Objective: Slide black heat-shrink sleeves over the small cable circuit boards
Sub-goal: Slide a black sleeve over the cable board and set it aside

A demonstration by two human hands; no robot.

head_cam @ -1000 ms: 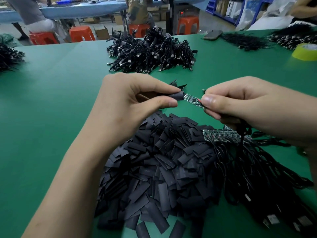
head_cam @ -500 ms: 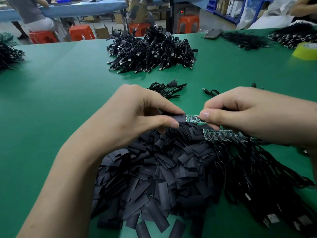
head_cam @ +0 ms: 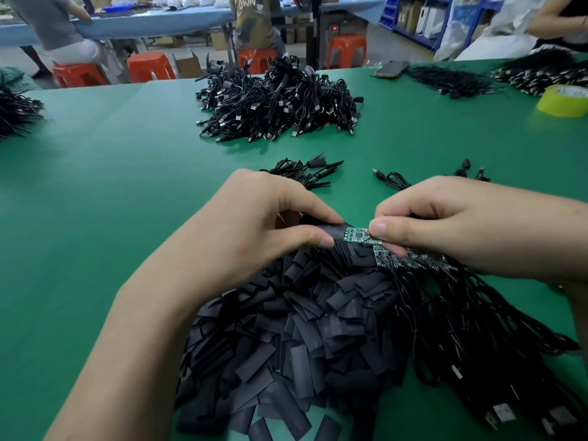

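I see my left hand [head_cam: 254, 227] pinching a flat, matte black sleeve [head_cam: 334, 232] between curled thumb and forefinger. Its open end sits over the left end of a small green board [head_cam: 358, 234]. The rest of the board, studded with tiny chips, shows bare between the hands. My right hand [head_cam: 461, 224] grips the board's other end, thumb and forefinger curled tight on it (a bit of red wire shows just by the thumbnail).

Under both hands, toward the near edge of the green table [head_cam: 111, 186], lies a heap of sleeves [head_cam: 302, 329], dull flattened rectangular strips. Just right of it more boards [head_cam: 413, 261] lie in a row, and their thin black cables [head_cam: 477, 329] trail to the near right corner. A tangled cable heap [head_cam: 276, 103] sits toward the far edge and a yellow-green tape roll [head_cam: 563, 100] at the right edge.
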